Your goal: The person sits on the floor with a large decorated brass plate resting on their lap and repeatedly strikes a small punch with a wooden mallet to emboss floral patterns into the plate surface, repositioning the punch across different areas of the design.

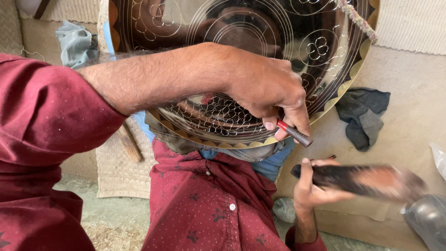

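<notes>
Two hands work at the engraved brass tray (325, 100) propped on the lap: the left hand (267, 88), arm reaching across, pinches a red-banded chisel (293, 133) against its lower rim, while the right hand (311, 186) below grips a blurred dark mallet (360, 180).

Pale plastered wall (409, 107) in daylight; woven mats (116, 172); dusty concrete floor (111, 223); crumpled grey rags (362, 116)
</notes>
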The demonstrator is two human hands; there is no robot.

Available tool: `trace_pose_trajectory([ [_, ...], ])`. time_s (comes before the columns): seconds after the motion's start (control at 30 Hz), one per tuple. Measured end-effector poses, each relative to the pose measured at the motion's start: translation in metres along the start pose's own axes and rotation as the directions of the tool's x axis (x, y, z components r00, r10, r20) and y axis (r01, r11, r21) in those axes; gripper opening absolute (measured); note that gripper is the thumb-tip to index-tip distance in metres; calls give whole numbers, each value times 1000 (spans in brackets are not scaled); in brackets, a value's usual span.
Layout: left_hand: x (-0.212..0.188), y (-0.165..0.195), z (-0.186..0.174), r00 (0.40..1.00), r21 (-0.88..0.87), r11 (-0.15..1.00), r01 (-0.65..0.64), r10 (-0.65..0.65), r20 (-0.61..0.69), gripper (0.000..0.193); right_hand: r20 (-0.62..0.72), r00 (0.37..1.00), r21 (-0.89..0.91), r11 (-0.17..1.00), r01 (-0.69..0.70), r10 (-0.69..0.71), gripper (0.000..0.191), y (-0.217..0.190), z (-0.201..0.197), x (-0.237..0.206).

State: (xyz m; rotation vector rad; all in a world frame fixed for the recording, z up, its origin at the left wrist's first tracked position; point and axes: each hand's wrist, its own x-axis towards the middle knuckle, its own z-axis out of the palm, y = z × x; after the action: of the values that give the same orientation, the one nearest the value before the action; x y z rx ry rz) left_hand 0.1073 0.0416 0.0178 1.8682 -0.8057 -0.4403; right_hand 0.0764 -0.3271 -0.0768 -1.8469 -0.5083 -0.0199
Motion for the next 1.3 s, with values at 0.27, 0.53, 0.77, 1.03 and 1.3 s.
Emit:
trace_pose_trajectory([
  [0.27, 3, -3, 2, 995, 44, 994, -98, 99, -24, 56, 342, 806, -603, 545, 582, -483, 87, -15, 8, 19],
  [0.53, -17, 1, 16, 947, 200, 979, -46, 107, -303, 57, 178, 977, -245, 956, 161, -119, 85, -1, -8, 21],
  [0.77, -38, 6, 33, 818, 220, 974, 52, 85, -569, 56, 318, 948, -187, 979, 75, -12, 90, -14, -19, 56],
  [1.03, -47, 22, 66, 537, 69, 970, 234, -70, -841, 50, 580, 811, -317, 899, 303, -69, 79, -54, -21, 136],
  [1.3, -38, 39, 100, 136, -116, 921, 373, -178, -975, 44, 768, 638, -326, 822, 467, -57, 60, -132, 16, 213],
])
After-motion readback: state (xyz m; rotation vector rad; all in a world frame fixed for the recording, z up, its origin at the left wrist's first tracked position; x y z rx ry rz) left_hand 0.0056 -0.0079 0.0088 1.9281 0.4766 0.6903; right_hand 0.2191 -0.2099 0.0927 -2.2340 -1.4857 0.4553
